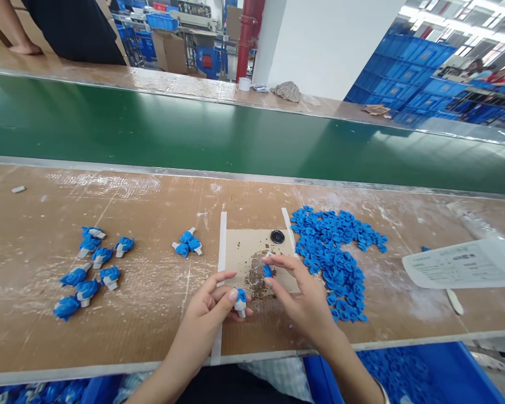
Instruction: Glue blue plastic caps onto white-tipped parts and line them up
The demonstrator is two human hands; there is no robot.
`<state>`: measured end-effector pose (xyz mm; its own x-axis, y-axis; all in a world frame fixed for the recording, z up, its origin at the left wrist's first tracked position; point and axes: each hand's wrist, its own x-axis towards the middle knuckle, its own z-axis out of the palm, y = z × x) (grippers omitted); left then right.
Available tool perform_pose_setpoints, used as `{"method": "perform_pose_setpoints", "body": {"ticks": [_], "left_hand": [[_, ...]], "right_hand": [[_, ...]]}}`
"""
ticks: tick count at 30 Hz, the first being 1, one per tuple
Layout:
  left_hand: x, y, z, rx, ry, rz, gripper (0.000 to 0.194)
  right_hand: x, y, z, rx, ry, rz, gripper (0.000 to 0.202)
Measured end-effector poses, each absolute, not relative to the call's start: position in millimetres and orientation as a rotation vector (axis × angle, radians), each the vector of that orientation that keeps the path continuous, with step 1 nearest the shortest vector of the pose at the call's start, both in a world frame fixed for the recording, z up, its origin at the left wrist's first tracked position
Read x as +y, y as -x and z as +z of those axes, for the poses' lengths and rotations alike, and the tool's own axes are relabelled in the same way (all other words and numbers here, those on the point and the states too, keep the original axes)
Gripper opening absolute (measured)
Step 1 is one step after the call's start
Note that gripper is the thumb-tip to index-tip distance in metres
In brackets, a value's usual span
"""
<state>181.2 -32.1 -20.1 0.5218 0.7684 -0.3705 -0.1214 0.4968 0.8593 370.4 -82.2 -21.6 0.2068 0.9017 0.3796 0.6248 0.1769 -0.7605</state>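
Note:
My left hand (216,300) is closed round a small blue and white plastic part (240,303), its pale stem pointing down. To the right, my right hand (301,289) pinches a small blue plastic piece (268,271) between thumb and forefinger. Both hands are above a stained cardboard mat (244,247) edged with white tape. A round black dish (277,237) sits at the mat's far right corner. Beside my right hand spreads a pile of small flat blue pieces (332,241). Left of the mat lie a cluster of blue and white parts (187,243) and a larger group of them (88,289).
A green conveyor belt (172,132) runs across beyond the worktable (151,331). On the right lie a printed plastic bag (463,264) and a pale flat tool (454,302). A blue bin (441,370) of blue pieces stands below the front edge. Another person's hand (26,49) rests across the belt.

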Motion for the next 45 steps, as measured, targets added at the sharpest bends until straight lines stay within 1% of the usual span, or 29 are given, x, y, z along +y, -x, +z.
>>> {"method": "perform_pose_setpoints", "body": {"ticks": [2,4,8,11,15,18,22,25,26,28,30,31,33,35,37,40,42,45], "left_hand": [[-34,-188,-17,0.834,-0.862,0.631,0.055],[-35,-194,-11,0.803,-0.839,0.630,0.058],[-38,-201,-1,0.730,-0.806,0.650,0.056],[-40,-202,1,0.702,-0.784,0.662,0.053],[-42,-202,0,0.715,-0.769,0.661,0.053],[-41,-204,0,0.726,-0.774,0.652,0.053],[-38,-204,-2,0.717,-0.776,0.614,0.054],[-35,-195,-6,0.739,-0.836,0.566,0.051],[-34,-189,-8,0.766,-0.884,0.566,0.048],[-28,-172,-13,0.883,-1.050,0.630,0.042],[-18,-150,-18,1.092,-1.360,0.768,0.034],[-11,-138,-20,1.211,-1.568,0.842,0.029],[7,-113,-26,1.370,-2.063,0.955,0.023],[27,-91,-31,1.383,-2.480,0.962,0.025],[46,-73,-33,1.378,-2.750,0.870,0.030],[64,-58,-30,1.439,-2.928,0.749,0.033],[70,-59,-24,1.422,-2.955,0.746,0.032],[73,-74,-12,1.174,-2.973,0.728,0.028]], "right_hand": [[-88,-363,-17,-1.288,1.409,0.576,0.028],[-94,-355,-12,-1.125,1.284,0.710,0.028],[-100,-343,-6,-1.004,1.163,0.834,0.027],[-103,-338,-5,-0.988,1.141,0.848,0.027],[-105,-336,-6,-1.017,1.162,0.812,0.030],[-107,-334,-10,-1.115,1.278,0.695,0.033],[-110,-325,-13,-1.487,1.391,0.355,0.039],[-114,-330,-13,-1.704,1.363,0.313,0.041],[-116,-337,-14,-1.715,1.394,0.309,0.040],[-117,-361,-19,-1.673,1.546,0.190,0.031],[-118,-392,-26,-1.600,1.773,-0.087,0.015],[-117,-408,-30,-1.585,1.894,-0.184,0.017],[-115,-432,-36,-1.629,2.014,-0.231,0.025],[-112,-444,-40,-1.690,2.038,-0.202,0.031],[-110,-446,-39,-1.731,2.028,-0.171,0.033],[-112,-441,-36,-1.771,2.029,-0.144,0.033],[-115,-437,-34,-1.786,2.037,-0.165,0.034],[-124,-434,-36,-1.788,2.003,-0.251,0.033]]}}
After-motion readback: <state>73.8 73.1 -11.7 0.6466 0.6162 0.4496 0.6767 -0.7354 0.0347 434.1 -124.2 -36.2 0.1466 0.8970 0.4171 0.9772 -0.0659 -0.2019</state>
